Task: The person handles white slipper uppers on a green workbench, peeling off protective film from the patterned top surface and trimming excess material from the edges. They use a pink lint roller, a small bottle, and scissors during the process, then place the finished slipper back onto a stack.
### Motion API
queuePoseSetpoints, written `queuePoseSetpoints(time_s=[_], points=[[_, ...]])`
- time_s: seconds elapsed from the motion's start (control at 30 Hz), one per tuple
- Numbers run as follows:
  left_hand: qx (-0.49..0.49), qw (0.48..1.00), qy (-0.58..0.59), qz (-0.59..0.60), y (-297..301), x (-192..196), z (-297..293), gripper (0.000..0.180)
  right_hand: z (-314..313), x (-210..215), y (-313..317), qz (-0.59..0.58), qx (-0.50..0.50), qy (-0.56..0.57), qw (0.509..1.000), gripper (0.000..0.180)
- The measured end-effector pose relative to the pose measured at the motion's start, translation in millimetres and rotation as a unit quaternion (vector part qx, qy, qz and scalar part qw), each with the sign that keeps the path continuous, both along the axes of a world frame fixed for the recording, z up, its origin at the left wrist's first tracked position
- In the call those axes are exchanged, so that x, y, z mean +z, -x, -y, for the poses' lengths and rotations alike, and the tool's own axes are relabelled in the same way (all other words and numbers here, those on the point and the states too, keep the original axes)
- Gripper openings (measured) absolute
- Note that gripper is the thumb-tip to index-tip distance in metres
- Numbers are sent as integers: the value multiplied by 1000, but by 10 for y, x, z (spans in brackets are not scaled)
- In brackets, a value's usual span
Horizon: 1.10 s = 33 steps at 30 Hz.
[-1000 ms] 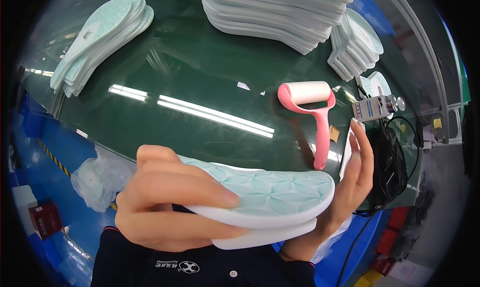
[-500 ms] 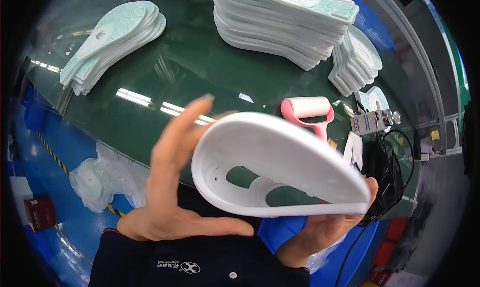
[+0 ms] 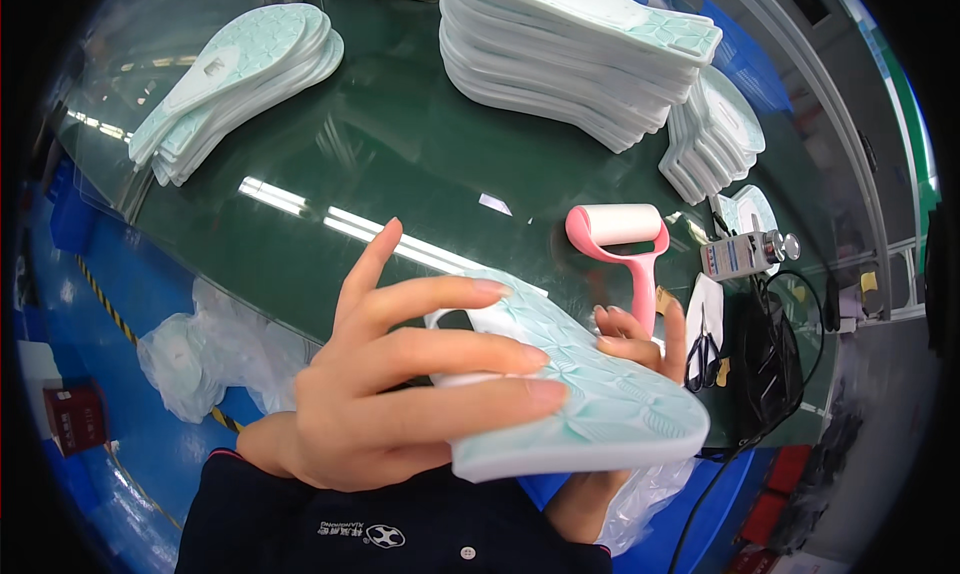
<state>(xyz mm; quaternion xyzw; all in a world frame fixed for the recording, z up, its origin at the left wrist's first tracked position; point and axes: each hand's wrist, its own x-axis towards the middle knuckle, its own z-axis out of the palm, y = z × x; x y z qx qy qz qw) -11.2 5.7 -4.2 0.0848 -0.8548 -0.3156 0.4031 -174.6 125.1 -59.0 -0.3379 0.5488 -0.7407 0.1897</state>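
A white moulded plastic shell (image 3: 610, 389) with a pale green, leaf-patterned face is tilted in front of my body, patterned side up. My left hand (image 3: 400, 384) lies over its left part; several fingers press on the pattern, the index finger sticks up, and the thumb is hidden. From underneath, my right hand (image 3: 640, 344) holds the shell, its fingertips showing over the far edge. An opening shows in the shell beside my left fingers. Beyond the right hand lies a lint roller (image 3: 620, 226) with a pink handle and white roll.
On the green table (image 3: 400, 144) stand a tall stack of similar shells (image 3: 560, 64), a smaller left stack (image 3: 240, 84) and another right stack (image 3: 710, 139). At right are a metal can (image 3: 735, 256), scissors (image 3: 703, 359) and a black bag (image 3: 765, 359). Plastic bags (image 3: 215, 354) lie at lower left.
The shell has turned over from its white hollow side to its green patterned face. My left hand, spread beside it before, now lies on it. The right hand still holds it.
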Motion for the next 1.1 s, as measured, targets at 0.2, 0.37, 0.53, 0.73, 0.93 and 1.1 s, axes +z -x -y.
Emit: queuePoseSetpoints(time_s=[0.2, 0.37, 0.53, 0.73, 0.93, 1.1], points=[[6, 1000, -13, 25, 3, 31, -61, 19, 45, -74, -23, -32, 8, -45, 998, 58], [-2, 1000, -15, 20, -2, 2, -51, 21, 36, -65, 41, -84, 27, -30, 996, 61], [-63, 997, 37, 20, -20, -102, 54, 48, 11, -92, 144, -119, 34, 27, 992, 67], [41, 999, 19, 17, 63, -70, -63, 93, -45, 204, 253, -319, 40, 55, 945, 72], [-52, 990, 88, 98, 199, -98, -5, 47, -69, 451, 76, -506, 44, -3, 861, 59], [31, 996, -60, -50, 171, -177, 52, 22, -66, 241, 99, -103, -63, 23, 992, 95]])
